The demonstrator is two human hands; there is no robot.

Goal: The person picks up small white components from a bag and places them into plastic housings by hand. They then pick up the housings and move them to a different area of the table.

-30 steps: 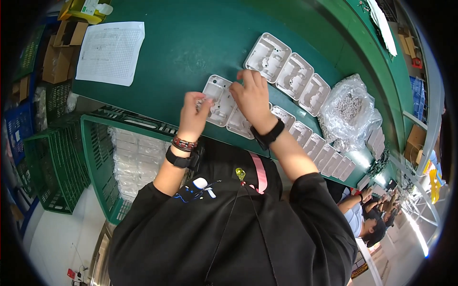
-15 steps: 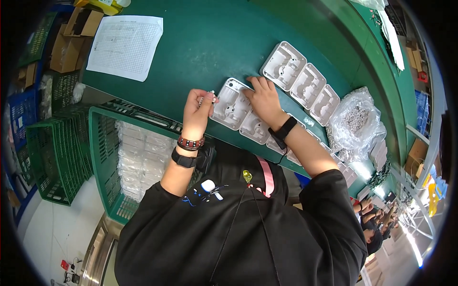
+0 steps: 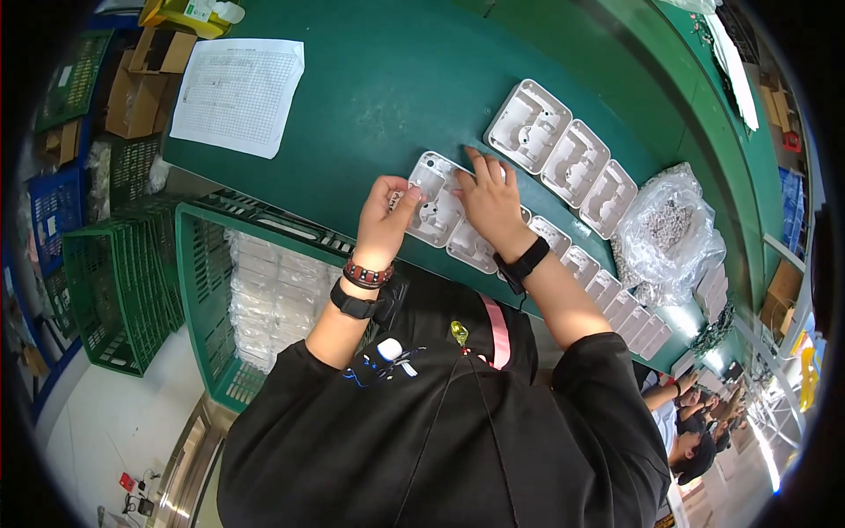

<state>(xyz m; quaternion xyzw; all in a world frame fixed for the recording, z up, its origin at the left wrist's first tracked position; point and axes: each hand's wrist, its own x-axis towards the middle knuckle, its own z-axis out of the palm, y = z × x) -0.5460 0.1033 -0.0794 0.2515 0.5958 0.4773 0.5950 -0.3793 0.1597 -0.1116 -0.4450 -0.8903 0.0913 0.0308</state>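
A white plastic housing (image 3: 429, 172) with moulded inner parts lies open side up on the green table, between my hands. My left hand (image 3: 384, 220) is at its left edge, thumb and fingers pinched together on small white pieces (image 3: 395, 201), mostly covered by the fingers. My right hand (image 3: 493, 204) lies with spread fingers over the housing's right side; its thumb touches near the rim, and I see nothing held in it. Another housing (image 3: 473, 250) sits right below, partly behind my right wrist, and more continue in a row to the right.
Three open housings (image 3: 530, 123) stand in a second row farther back. A clear bag (image 3: 666, 224) of small white parts lies right of them. A printed grid sheet (image 3: 236, 95) is at the far left. Below the table edge stands a green crate (image 3: 198, 290) with wrapped white packs (image 3: 275, 295).
My left hand has moved right against the housing's left edge, and the small pieces are now more hidden. My right hand stays over the housing's right side. The whole view has shifted slightly.
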